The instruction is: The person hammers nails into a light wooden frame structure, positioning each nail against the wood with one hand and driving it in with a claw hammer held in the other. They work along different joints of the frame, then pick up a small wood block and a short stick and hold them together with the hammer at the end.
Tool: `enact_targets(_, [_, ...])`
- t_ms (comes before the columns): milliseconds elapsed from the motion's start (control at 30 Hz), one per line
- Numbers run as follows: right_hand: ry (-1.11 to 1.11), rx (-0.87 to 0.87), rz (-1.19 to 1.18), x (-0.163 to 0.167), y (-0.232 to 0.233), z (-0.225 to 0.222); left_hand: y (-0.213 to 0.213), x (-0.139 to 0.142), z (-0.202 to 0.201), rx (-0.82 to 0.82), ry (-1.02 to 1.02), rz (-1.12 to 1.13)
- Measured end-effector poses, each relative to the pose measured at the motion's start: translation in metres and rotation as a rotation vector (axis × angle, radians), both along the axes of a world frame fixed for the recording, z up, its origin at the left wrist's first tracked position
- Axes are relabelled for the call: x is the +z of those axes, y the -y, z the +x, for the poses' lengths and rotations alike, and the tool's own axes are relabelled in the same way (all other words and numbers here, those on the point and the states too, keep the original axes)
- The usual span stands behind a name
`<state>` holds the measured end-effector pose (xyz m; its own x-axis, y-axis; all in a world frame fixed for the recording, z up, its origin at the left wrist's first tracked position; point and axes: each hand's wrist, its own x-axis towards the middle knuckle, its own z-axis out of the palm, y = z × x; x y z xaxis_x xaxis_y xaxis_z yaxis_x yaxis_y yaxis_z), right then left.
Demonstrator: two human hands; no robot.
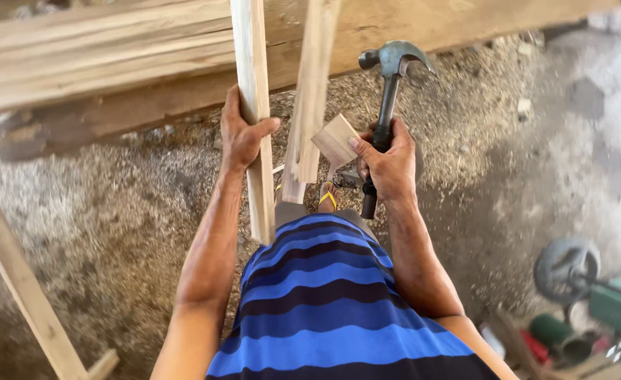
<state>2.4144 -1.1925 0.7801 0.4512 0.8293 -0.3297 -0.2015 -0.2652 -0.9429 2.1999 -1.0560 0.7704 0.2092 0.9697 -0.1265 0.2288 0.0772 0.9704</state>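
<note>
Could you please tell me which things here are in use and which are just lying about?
In use: left hand on slat; right hand with hammer and wood block.
Lying about: green machine, wheel, sawdust.

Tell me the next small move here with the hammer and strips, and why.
Probably free the right hand first: it grips both the claw hammer and a small wood block, so a clean swing looks awkward. Setting the block down, or against the strips, seems sensible. The left hand grips only one wooden strip; the second strip beside it appears unheld.
</note>
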Motion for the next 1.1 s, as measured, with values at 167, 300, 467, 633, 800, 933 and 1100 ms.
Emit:
enact_targets(167, [0.040,0.208,0.065,-0.002,-0.009,-0.031,0.072,-0.002,-0.067,0.054,0.362,0.004])
enact_targets(300, [-0.028,0.391,0.165,0.007,-0.008,-0.076,0.132,0.002,-0.121,0.086,0.555,-0.016])
enact_targets(467, [-0.015,0.584,0.182,0.022,-0.001,-0.142,0.188,0.011,-0.184,0.082,0.910,-0.128])
enact_targets(633, [-0.058,0.714,0.209,0.025,-0.003,-0.225,0.223,0.020,-0.250,0.114,0.972,-0.125])
enact_targets(800, [-0.109,0.826,0.195,0.025,-0.004,-0.319,0.246,0.018,-0.329,0.341,0.524,-0.120])
enact_targets(933, [-0.213,0.894,0.191,0.022,-0.003,-0.400,0.266,0.014,-0.402,0.480,0.312,-0.036])
enact_targets(1100, [-0.326,0.993,0.171,0.031,0.003,-0.476,0.307,0.008,-0.461,0.574,0.126,0.117])
